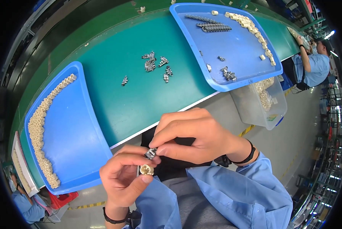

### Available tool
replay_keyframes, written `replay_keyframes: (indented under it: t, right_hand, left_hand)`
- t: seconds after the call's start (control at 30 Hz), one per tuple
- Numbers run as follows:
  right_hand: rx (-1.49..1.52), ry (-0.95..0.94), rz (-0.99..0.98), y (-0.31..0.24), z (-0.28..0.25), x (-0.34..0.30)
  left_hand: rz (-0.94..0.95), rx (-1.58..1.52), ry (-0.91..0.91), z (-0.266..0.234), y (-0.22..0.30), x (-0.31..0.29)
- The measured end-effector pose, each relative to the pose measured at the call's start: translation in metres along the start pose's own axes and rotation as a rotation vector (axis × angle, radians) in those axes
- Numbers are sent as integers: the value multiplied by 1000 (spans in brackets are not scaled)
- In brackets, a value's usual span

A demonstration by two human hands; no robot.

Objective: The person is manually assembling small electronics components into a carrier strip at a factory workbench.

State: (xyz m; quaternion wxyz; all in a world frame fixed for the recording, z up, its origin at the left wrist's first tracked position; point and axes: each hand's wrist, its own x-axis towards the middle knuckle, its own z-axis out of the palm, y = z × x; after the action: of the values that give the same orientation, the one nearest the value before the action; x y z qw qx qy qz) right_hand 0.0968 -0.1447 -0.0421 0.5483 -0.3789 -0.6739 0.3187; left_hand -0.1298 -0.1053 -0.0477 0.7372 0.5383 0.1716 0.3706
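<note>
Between the thumb and fingers of my left hand (122, 171) is a cream cylindrical plastic part (146, 170), its hollow end facing up. My right hand (195, 135) pinches a small silvery metal part (151, 153) just above the cream one, close to my left fingertips. The two parts look very near each other; whether they touch I cannot tell. Both hands are over my lap, in front of the table edge. On the green tabletop (117, 110) beyond them lie several similar metal parts (150, 65) in a loose cluster.
A blue tray (73, 141) at left holds many cream parts along its far-left side. Another blue tray (235, 49) at far right carries metal strips, loose metal pieces and cream parts. Below it stands a clear bin (251, 107). Co-workers (312, 66) sit at both sides.
</note>
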Motion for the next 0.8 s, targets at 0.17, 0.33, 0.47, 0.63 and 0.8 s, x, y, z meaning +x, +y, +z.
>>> replay_keyframes:
  t: [0.17, 0.33, 0.47, 0.63, 0.8]
  right_hand:
    - [-12, -1, -105, -4, -10, 9]
    - [-98, -203, -219, -9, -18, 24]
    - [-116, -218, -263, -13, -19, 26]
    - [-133, -229, -242, -14, -20, 22]
    - [-231, -259, -268, -19, -19, 19]
  left_hand:
    - [-122, -19, 56, 5, 8, -4]
    - [-79, 160, 40, -2, 6, -8]
    - [-68, 183, 53, 1, 9, -5]
    - [-74, 192, 30, -1, 9, -4]
    - [-49, 201, -6, -4, 6, -2]
